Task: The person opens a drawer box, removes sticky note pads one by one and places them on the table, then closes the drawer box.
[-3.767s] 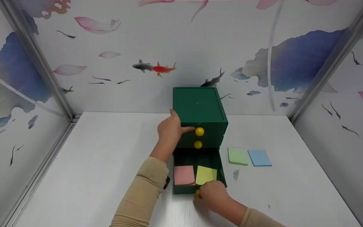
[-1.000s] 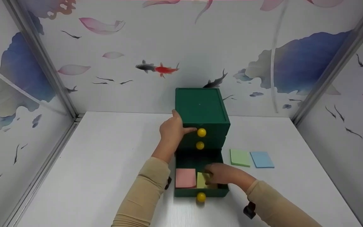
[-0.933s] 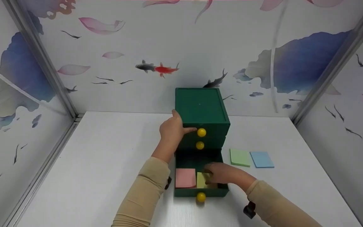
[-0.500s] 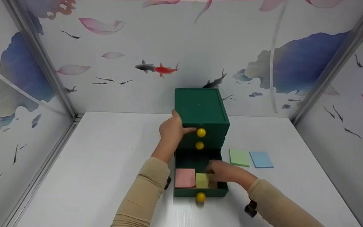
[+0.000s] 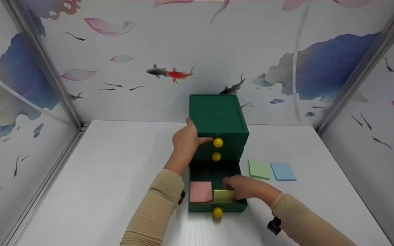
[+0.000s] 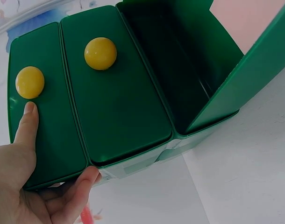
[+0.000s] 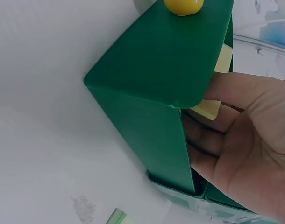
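A small green drawer cabinet (image 5: 217, 114) with yellow knobs stands at the back of the table, its bottom drawer (image 5: 200, 207) pulled out. My left hand (image 5: 186, 140) grips the cabinet's left front edge. In the left wrist view, the thumb lies on the top drawer front below the knob (image 6: 30, 82), and the other fingers bend against the side. Reaching into the open drawer, my right hand (image 5: 246, 187) pinches a yellow sticky note pad (image 5: 224, 196), which is tilted up. Some right fingertips are hidden behind the drawer walls. A pink sticky note pad (image 5: 200, 192) lies beside it.
Right of the cabinet, a green sticky note pad (image 5: 259, 169) and a blue one (image 5: 283, 172) lie on the white table (image 5: 115, 164). Printed wall panels (image 5: 115, 85) enclose the back and both sides.
From the bottom drawer's knob, my right hand has moved up into the drawer and onto the yellow sticky note pad. That pad, flat before, now tilts. My left hand has stayed put.
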Demonstrator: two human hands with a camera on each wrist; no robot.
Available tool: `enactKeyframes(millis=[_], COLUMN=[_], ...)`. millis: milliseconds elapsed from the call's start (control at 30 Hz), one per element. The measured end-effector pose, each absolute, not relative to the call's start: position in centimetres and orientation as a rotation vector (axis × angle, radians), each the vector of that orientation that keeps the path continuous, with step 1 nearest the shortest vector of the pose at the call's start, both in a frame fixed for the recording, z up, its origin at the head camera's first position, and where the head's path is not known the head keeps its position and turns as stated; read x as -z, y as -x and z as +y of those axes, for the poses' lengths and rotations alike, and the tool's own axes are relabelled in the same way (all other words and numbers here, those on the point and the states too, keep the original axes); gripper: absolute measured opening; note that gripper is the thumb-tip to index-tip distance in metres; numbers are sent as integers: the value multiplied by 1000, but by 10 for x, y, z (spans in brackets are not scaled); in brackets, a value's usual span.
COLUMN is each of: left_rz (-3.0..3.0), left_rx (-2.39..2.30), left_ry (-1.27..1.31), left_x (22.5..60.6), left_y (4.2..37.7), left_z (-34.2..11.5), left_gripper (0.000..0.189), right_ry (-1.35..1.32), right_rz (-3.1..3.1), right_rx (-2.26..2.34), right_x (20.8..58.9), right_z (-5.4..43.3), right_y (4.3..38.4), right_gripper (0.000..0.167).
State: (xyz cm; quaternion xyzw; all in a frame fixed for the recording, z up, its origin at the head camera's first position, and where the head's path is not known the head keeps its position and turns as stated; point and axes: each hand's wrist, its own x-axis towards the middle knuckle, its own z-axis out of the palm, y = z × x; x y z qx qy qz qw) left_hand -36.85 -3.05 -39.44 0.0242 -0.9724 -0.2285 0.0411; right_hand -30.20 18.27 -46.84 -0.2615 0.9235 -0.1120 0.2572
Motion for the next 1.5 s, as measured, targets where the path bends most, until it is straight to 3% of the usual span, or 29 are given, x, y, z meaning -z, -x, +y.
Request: enactKeyframes(millis=[700, 1067, 1500], left_rz=[-2994, -2990, -2998], left_rx=[677, 695, 665], left_ry=[-109, -100, -87], left_x=[395, 395, 395], left_y=[371, 371, 372], left_z=[-30, -30, -30], left_gripper=[117, 116, 116], right_ry=[810, 523, 420], right_rz=[2642, 2622, 2713], right_rx=[764, 903, 940], right_x=[451, 447, 458], right_z=[219, 241, 281], right_y=[292, 285, 286], right_gripper=[29, 35, 34])
